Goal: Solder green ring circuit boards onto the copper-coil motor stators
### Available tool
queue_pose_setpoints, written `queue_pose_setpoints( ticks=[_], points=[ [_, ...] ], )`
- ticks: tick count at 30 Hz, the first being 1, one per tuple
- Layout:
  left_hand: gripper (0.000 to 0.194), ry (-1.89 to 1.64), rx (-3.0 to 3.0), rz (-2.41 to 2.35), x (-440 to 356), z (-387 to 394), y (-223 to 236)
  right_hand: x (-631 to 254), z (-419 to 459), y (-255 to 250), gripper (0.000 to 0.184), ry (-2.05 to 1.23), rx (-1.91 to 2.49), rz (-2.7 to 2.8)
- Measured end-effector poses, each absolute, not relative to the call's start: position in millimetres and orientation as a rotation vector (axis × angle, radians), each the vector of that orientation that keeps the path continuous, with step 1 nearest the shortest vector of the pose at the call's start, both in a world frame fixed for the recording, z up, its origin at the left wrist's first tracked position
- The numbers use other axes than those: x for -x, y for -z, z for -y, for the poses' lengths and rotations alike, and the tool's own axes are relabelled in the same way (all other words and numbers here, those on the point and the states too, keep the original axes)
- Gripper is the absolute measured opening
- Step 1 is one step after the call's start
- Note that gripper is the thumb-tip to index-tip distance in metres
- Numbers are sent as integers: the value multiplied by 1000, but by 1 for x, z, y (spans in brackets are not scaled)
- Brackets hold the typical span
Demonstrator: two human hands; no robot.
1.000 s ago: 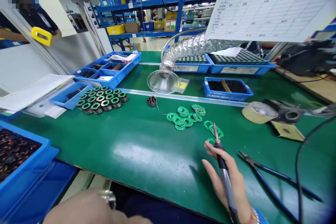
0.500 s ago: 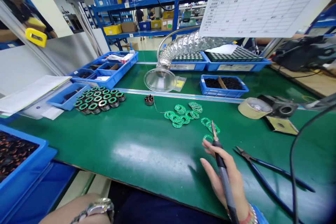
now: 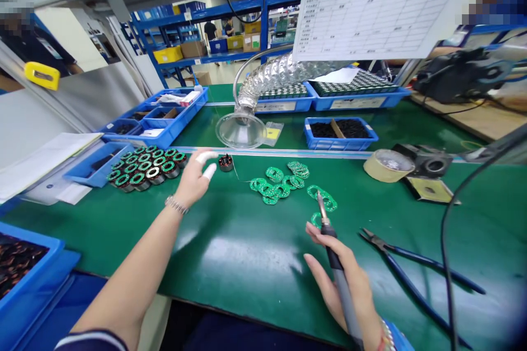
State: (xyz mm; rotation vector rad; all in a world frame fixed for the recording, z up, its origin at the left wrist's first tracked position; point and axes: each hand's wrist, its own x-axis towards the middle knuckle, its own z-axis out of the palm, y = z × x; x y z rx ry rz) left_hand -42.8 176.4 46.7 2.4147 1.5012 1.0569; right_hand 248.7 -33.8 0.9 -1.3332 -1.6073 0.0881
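My left hand [image 3: 196, 176] reaches out over the green bench, thumb and fingers apart, with white covers on two fingertips. Just beyond those fingertips stands a single motor stator [image 3: 225, 162], with a thin wire beside it. Left of that hand is a cluster of stators topped with green rings [image 3: 144, 165]. In my right hand [image 3: 349, 279] rests a soldering iron [image 3: 338, 271], its tip pointing away from me, thumb held apart from the handle. Near the tip lie a few loose ring-shaped green circuit boards [image 3: 327, 201]. A larger pile of the same circuit boards [image 3: 269, 189] lies mid-bench.
Cutting pliers [image 3: 385, 247] lie open at right, near a black cable [image 3: 447, 236]. A tape roll [image 3: 387, 167] sits behind them. The clear hood of a foil duct [image 3: 242, 130] hangs over the bench back. Blue bins [image 3: 341, 143] stand at the back and left.
My left arm has come up from the bench's near edge, and its hand now reaches towards the single stator. My right hand still holds the soldering iron. The view has shifted slightly.
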Motion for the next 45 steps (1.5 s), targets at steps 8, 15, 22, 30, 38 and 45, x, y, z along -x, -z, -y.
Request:
queue_pose_setpoints(
  ticks=[8, 15, 22, 30, 38, 45],
  points=[
    [27, -613, -2608, -1496, 36, -230, -31, -249, 30, -3, 31, 5, 1306, 1606],
    [15, -564, -2712, -1458, 30, -165, -44, -252, 32, -1, 29, -58, 1335, 1605],
    [21, -457, -2666, -1161, 0, -24, -33, -241, 39, -5, 21, -344, 1326, 1613],
    [32, -599, -2673, -1052, -19, 15, -29, -214, 40, -18, 29, -561, 1120, 1935],
    [27, -625, -2679, -1130, -23, 17, -35, -206, 39, -17, 29, -648, 1215, 1771],
    [25, -655, -2677, -1147, -23, 19, -34, -206, 39, -11, 30, -725, 1329, 1606]
  ],
)
